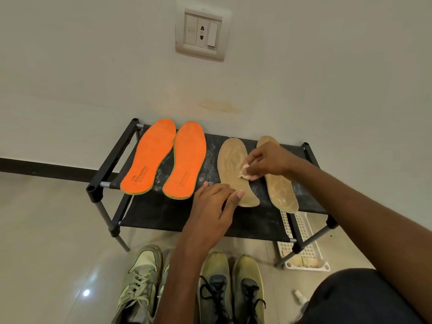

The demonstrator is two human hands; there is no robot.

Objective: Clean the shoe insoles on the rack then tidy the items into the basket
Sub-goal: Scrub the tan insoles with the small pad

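Low black fabric-topped shoe rack against a pale wall, dusty on top. At 10 o'clock on the rack, two bright orange foam insoles side by side, heels toward the viewer. At 2 o'clock, two flat tan insoles: the left tan insole and the right tan insole, slightly apart.

Right hand curled, pinching a small crumpled pale cloth wad against the middle of the left tan insole. Left hand flat with fingers spread and straight, thumb tip pressing the heel edge of that same insole, gripping nothing.

White perforated plastic basket on the floor at 4 o'clock, partly under the rack's right end, with some pale item inside, too unclear to name. At 6 o'clock on the tiled floor, a pair of grey-green laced sneakers and a pair of olive sneakers with dark laces. Small white bottle at 5 o'clock beside a dark-clad knee.
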